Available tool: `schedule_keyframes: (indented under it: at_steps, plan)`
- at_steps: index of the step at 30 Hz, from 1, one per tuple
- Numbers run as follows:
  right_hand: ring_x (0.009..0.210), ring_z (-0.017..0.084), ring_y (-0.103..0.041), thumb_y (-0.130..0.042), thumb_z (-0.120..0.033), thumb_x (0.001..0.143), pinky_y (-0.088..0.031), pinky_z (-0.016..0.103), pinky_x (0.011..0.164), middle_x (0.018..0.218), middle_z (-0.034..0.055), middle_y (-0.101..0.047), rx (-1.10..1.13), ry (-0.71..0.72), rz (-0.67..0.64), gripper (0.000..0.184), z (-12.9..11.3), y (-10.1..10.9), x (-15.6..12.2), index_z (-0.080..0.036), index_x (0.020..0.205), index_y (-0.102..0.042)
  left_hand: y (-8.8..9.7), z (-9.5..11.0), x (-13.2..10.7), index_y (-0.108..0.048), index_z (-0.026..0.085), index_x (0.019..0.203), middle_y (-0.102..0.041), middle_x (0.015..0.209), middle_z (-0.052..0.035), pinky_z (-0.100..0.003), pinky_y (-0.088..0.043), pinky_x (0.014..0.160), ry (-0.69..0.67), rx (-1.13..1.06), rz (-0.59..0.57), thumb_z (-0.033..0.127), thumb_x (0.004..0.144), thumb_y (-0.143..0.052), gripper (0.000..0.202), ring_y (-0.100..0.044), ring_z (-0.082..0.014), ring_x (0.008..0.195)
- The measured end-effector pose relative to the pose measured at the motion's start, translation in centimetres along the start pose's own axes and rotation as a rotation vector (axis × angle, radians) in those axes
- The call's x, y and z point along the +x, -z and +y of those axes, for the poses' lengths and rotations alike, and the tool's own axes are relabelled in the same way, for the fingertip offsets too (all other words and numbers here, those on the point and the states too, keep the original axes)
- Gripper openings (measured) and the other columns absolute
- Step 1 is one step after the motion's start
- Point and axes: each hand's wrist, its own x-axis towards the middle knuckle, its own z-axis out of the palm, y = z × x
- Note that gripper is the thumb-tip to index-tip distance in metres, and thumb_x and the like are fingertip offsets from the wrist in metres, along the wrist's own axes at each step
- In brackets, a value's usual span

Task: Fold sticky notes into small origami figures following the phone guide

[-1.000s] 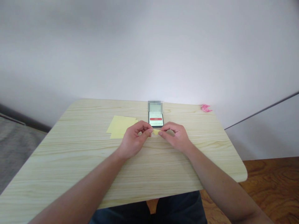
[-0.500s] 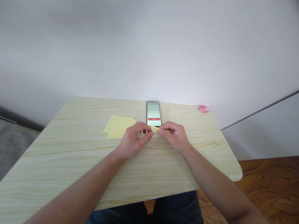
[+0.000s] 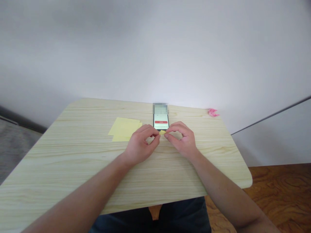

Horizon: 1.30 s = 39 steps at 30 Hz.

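My left hand (image 3: 141, 144) and my right hand (image 3: 182, 139) meet over the middle of a pale wooden table (image 3: 73, 174). Both pinch a small folded piece of yellow paper (image 3: 162, 132) between thumb and fingertips; only a sliver of it shows between the hands. The fingers of both hands are curled shut around it. A phone (image 3: 160, 117) with a lit screen and a red bar lies flat just beyond the hands.
A few loose yellow paper sheets (image 3: 123, 128) lie to the left of my left hand. A small pink folded paper shape (image 3: 213, 112) sits at the table's far right corner. A white wall rises behind the table; wooden floor shows at the right.
The hands have drawn closer together and slightly away from me, so less of the yellow paper shows between them. The view has shifted a little.
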Motion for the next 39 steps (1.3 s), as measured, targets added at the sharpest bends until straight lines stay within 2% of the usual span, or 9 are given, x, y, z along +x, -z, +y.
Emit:
schedule_keyframes:
  at_steps: [7,12,20,27,32,36,39]
  plan:
    - [0.085,0.020,-0.064,-0.073,-0.023,0.087,-0.053,0.037,0.080,0.087,0.0029,-0.067,0.088,-0.064,-0.063,0.004,0.4,0.3,0.0,-0.025,0.087,-0.075,0.0,0.1,0.0,-0.068,0.022,0.090,-0.068,0.089,-0.0053,-0.034,-0.049,0.079,-0.039,0.036,0.012,0.016,0.091,-0.062,0.009,-0.063,-0.0196,0.086]
    - [0.084,0.019,-0.063,-0.074,-0.027,0.088,-0.052,0.036,0.076,0.089,0.0035,-0.067,0.157,-0.078,-0.074,0.009,0.9,0.3,0.0,-0.027,0.096,-0.078,0.0,0.3,-0.1,-0.070,0.023,0.095,-0.071,0.094,-0.0064,-0.035,-0.051,0.083,-0.041,0.061,0.030,0.019,0.093,-0.062,0.009,-0.065,-0.0209,0.090]
    - [0.084,0.020,-0.066,-0.072,-0.036,0.091,-0.054,0.036,0.077,0.090,0.0043,-0.073,0.160,-0.123,-0.111,0.013,0.7,0.1,-0.2,-0.026,0.096,-0.078,0.1,0.6,0.1,-0.070,0.023,0.095,-0.069,0.089,-0.0051,-0.033,-0.051,0.081,0.022,0.054,0.047,0.025,0.096,-0.060,0.010,-0.065,-0.0195,0.087]
    - [0.093,0.021,-0.069,-0.073,-0.035,0.092,-0.056,0.037,0.084,0.101,0.0046,-0.075,0.178,-0.087,-0.085,0.012,1.0,-0.1,-0.2,-0.028,0.101,-0.078,0.0,0.5,0.0,-0.068,0.022,0.097,-0.069,0.090,-0.0041,-0.033,-0.050,0.080,0.051,0.033,0.051,0.025,0.093,-0.063,0.007,-0.064,-0.0185,0.086]
    - [0.105,0.022,-0.069,-0.071,-0.035,0.093,-0.056,0.039,0.094,0.110,0.0053,-0.075,0.170,-0.066,-0.106,0.013,0.8,0.0,-0.1,-0.028,0.103,-0.076,0.1,0.8,-0.1,-0.067,0.022,0.099,-0.070,0.094,-0.0036,-0.033,-0.051,0.083,0.157,-0.057,-0.011,0.028,0.090,-0.067,0.010,-0.064,-0.0192,0.089]
    - [0.103,0.022,-0.070,-0.069,-0.032,0.095,-0.056,0.040,0.095,0.108,0.0050,-0.075,0.146,-0.048,-0.163,0.010,0.3,0.2,-0.1,-0.028,0.101,-0.074,0.3,1.2,0.0,-0.066,0.025,0.118,-0.071,0.108,-0.0042,-0.033,-0.052,0.085,0.218,-0.215,-0.023,0.029,0.088,-0.071,0.031,-0.064,-0.0186,0.092]
    - [0.101,0.021,-0.070,-0.069,-0.030,0.094,-0.056,0.039,0.093,0.106,0.0045,-0.075,0.145,-0.051,-0.178,0.009,0.2,0.2,-0.2,-0.027,0.100,-0.074,0.3,1.2,0.1,-0.071,0.024,0.108,-0.072,0.104,-0.0045,-0.032,-0.051,0.084,0.226,-0.259,-0.013,0.030,0.090,-0.070,0.019,-0.063,-0.0183,0.090]
